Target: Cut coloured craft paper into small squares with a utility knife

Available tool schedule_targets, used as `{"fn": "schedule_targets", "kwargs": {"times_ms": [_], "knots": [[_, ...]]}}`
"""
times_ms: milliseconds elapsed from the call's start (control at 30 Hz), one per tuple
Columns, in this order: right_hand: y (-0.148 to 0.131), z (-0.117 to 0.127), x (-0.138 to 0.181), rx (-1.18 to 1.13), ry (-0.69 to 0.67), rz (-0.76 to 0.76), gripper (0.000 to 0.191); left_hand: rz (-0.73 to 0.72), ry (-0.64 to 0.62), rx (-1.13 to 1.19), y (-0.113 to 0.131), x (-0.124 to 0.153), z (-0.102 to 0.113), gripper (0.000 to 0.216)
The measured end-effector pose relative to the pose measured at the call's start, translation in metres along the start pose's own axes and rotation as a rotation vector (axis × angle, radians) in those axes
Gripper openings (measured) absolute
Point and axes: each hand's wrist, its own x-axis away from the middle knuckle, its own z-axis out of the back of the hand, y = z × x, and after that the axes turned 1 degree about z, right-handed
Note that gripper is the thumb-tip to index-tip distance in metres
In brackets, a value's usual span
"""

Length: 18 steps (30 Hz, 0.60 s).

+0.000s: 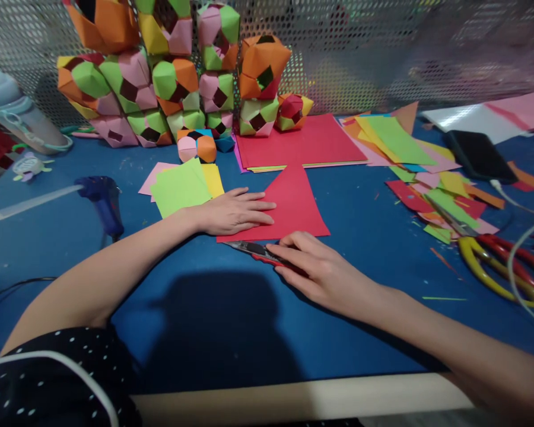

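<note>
A red sheet of paper folded into a triangle (293, 201) lies on the blue table (222, 320). My left hand (234, 210) rests flat on its left part, fingers stretched out and pressing it down. My right hand (314, 267) is closed around a small red-handled cutter (253, 250), whose dark blade lies along the paper's near edge.
A stack of red sheets (300, 142) lies behind. Green, yellow and pink squares (182, 187) sit at left. Folded paper cubes (178, 77) pile against the mesh wall. A blue glue gun (104, 201), paper scraps (440, 196), scissors (498, 261), a phone (478, 155) and cable lie around.
</note>
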Motion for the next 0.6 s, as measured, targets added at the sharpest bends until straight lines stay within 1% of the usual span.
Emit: {"fn": "schedule_targets", "kwargs": {"times_ms": [267,400,467,500,533,600], "knots": [[-0.003,-0.004,-0.005,-0.024,0.023,0.013,0.032,0.004,0.015,-0.001,0.001,0.000,-0.001,0.043],[-0.009,-0.004,-0.003,-0.075,-0.002,0.052,0.033,0.000,0.010,-0.004,0.001,0.001,0.000,0.042],[-0.010,0.002,-0.001,-0.093,0.008,0.070,0.033,-0.003,0.020,-0.005,0.000,0.001,-0.001,0.042],[-0.009,0.007,0.000,-0.095,0.034,0.068,0.032,-0.006,0.025,-0.005,-0.001,0.001,-0.001,0.042],[-0.006,0.013,0.001,-0.093,0.072,0.056,0.032,-0.009,0.035,-0.005,-0.001,0.001,-0.002,0.042],[0.007,0.029,0.004,-0.063,0.173,-0.019,0.031,-0.020,0.058,-0.005,-0.003,0.001,-0.003,0.041]]}}
